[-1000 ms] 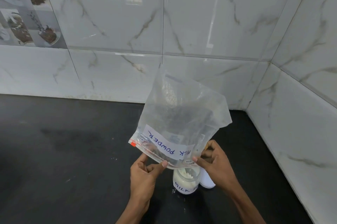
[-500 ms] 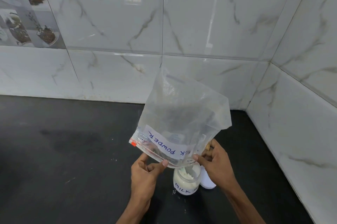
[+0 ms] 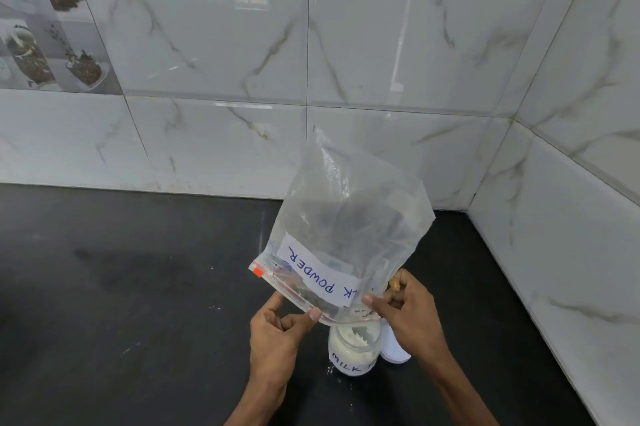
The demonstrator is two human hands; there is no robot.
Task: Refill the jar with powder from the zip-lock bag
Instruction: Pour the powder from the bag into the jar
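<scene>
Zip-lock bag point(image 3: 346, 235): clear plastic, held in the air upside down, mouth at the bottom, closed end up toward 12 o'clock; it hangs right above the jar, slanting down from 10 o'clock to 4 o'clock along the zip edge
Bag contents: mostly see-through, with a pale dusty film clinging inside
Bag label point(image 3: 318, 273): white strip, blue handwriting upside down, "POWDER" legible
Zip edge: red tab point(image 3: 257, 273) at its 9 o'clock end
Left hand point(image 3: 277, 332): at 9 o'clock of the jar; grip is a pinch, thumb tip and forefinger closed on the zip edge near its middle
Right hand point(image 3: 408, 311): at 1 o'clock of the jar; grip is a pinch, thumb on the front of the bag by the mouth, other fingers curled behind the plastic
Jar point(image 3: 351, 353): upright on the worktop, uncapped, just under the lowest corner of the bag mouth; cannot tell whether plastic touches the rim
Powder point(image 3: 353, 339): white, filling the jar nearly to the neck, lumpy on top
Jar label point(image 3: 349, 361): white band, "MILK" readable, the rest turned away
Lid point(image 3: 393, 349): white, on the worktop at 3 o'clock of the jar, just beside it, partly hidden by the right wrist
Worktop point(image 3: 138, 287): black, matte, a few white specks by the jar base at 8 o'clock
Walls point(image 3: 381, 44): glossy marble-look tiles meeting in a corner at 2 o'clock of the jar; a printed picture tile point(image 3: 45, 44) at far 10 o'clock
</scene>
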